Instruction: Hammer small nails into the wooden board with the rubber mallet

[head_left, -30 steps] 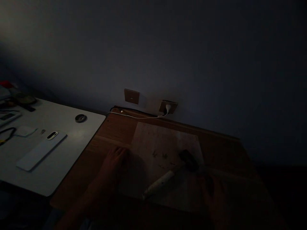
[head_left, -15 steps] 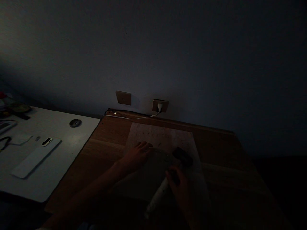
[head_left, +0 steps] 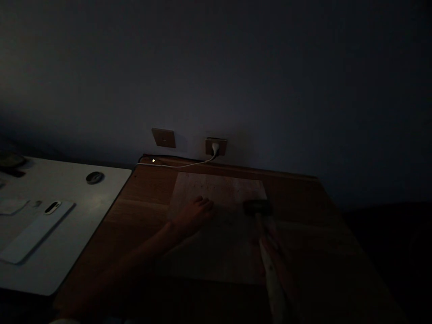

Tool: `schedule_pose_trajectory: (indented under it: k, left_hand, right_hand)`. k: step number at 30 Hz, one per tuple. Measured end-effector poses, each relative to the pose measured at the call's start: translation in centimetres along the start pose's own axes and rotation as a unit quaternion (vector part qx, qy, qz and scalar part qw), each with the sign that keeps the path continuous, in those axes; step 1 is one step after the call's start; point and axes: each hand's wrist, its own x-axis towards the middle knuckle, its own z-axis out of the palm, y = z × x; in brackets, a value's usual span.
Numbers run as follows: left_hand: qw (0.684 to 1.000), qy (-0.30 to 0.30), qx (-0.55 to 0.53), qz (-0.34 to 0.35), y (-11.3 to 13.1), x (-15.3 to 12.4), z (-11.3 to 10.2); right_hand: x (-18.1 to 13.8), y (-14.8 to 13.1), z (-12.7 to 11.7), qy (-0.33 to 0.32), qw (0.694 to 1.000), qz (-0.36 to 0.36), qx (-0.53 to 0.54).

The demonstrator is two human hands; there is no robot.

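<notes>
The scene is very dark. A pale flat board (head_left: 219, 189) lies on a brown wooden table (head_left: 148, 198). My left hand (head_left: 194, 216) rests on the board's left part, fingers curled together as if pinching something too small to see. My right hand (head_left: 275, 258) is wrapped round the pale handle of a hammer (head_left: 258, 208), whose dark head sits over the board's right side. Small nails seen on the board earlier are too dim to pick out.
A white table (head_left: 67, 225) adjoins on the left, carrying a white phone (head_left: 37, 227), a small round dark object (head_left: 95, 177) and other items. On the wall behind are a switch plate (head_left: 164, 137) and a socket (head_left: 216, 146) with a white charger cable.
My right hand has taken hold of the hammer and swung it from lying diagonally to pointing away from me. My left hand moved onto the board. The view drifted right.
</notes>
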Motion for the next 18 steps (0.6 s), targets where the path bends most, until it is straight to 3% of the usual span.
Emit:
schedule_pose_trajectory:
  k: [4,7,10,15,18]
  left_hand:
    - [1.000,0.006,0.000,-0.002,0.1,0.1,0.2]
    - [1.000,0.005,0.011,0.011,0.0,0.2,0.2]
    - [0.999,-0.009,0.028,0.037,-0.2,0.2,0.1]
    - [0.999,-0.013,0.033,0.036,-0.3,0.1,0.1]
    - [1.000,-0.012,-0.011,0.008,-0.2,0.3,-0.2]
  right_hand:
    - [2.3,-3.6,-2.0,0.110,0.987,-0.033,0.108]
    - [3.1,-4.7,-3.5,0.163,0.984,-0.022,0.069]
    - [3.1,-3.8,-3.9,0.139,0.989,0.023,0.044]
    - [3.3,-1.4,-2.9,0.023,0.988,0.119,0.093]
    - [3.6,-0.8,-2.3,-0.027,0.985,0.115,0.125]
